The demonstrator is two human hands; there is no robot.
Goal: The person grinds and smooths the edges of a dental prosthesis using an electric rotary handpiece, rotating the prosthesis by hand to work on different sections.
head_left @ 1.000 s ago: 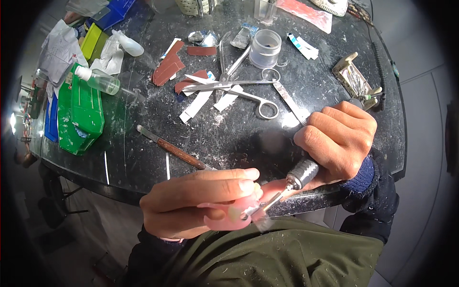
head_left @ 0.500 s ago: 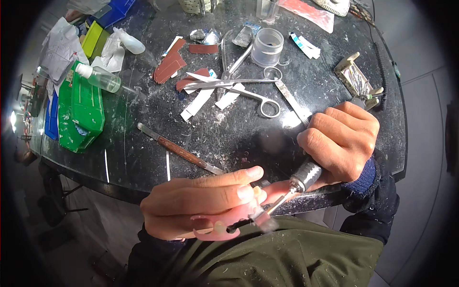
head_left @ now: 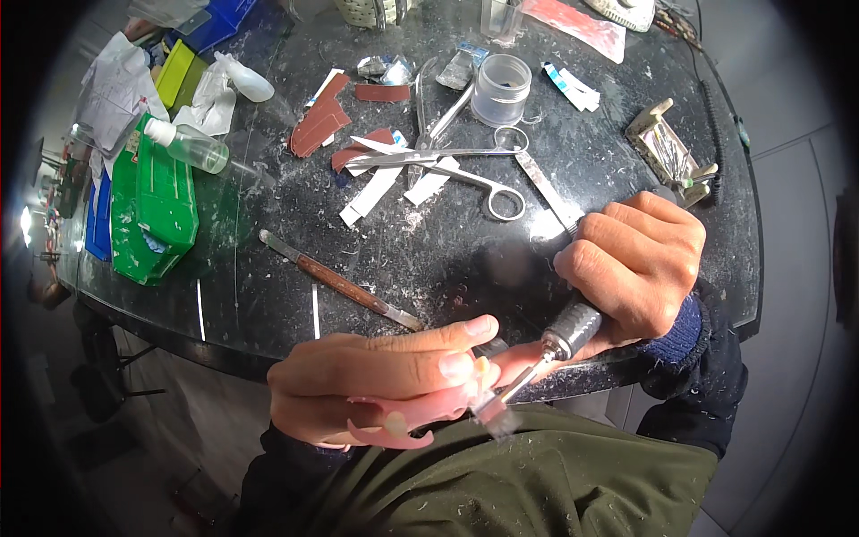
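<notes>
My left hand is closed around a pink partial denture with pale teeth, held low in front of the table edge. Two curved pink arms of it stick out below my fingers. In my right hand is a black rotary handpiece, gripped like a pen and pointing down to the left. A reddish sandpaper strip on its metal shank is blurred at the free end, right beside the denture. Whether strip and denture touch, I cannot tell. My right thumb reaches toward the left fingertips.
On the dusty black table lie a wooden-handled knife, scissors, brown sandpaper pieces and a clear jar. A green bin and a spray bottle stand left. A bur holder sits at right.
The denture has tilted in my left hand, and its curved arms have moved a little left. My right hand and the handpiece have barely moved.
</notes>
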